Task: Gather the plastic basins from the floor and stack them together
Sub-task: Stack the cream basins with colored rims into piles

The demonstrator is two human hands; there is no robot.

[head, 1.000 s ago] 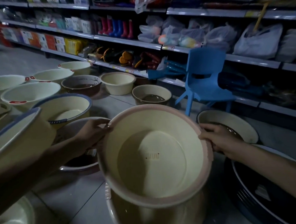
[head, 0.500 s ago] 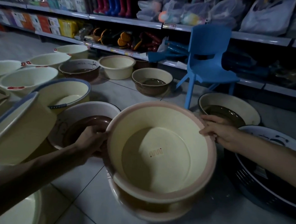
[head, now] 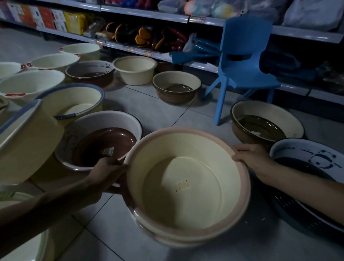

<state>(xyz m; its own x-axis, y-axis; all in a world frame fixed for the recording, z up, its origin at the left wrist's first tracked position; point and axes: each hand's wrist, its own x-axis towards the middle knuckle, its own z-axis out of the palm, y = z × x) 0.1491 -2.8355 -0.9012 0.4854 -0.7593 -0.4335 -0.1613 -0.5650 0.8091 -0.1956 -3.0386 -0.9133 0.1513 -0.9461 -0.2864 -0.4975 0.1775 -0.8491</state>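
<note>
A cream basin with a pink rim (head: 187, 181) sits nested inside a second pink-rimmed basin (head: 175, 241) on the tiled floor in front of me. My left hand (head: 105, 171) grips the left rim of the top basin. My right hand (head: 252, 158) holds the right rim, fingers curled over the edge. Just left of them stands a white basin with a brown inside (head: 100, 139). Several more basins are spread over the floor to the left and toward the shelves.
A blue plastic chair (head: 242, 60) stands by the shelving (head: 144, 14) at the back. A dark basin with a panda print (head: 312, 160) lies at my right, a brown basin (head: 265, 122) behind it. A tilted cream basin (head: 20, 144) fills the near left.
The pink-rimmed basin came down from a tilted, raised position and now sits level inside the basin under it. Both hands stayed on its rim and moved down with it.
</note>
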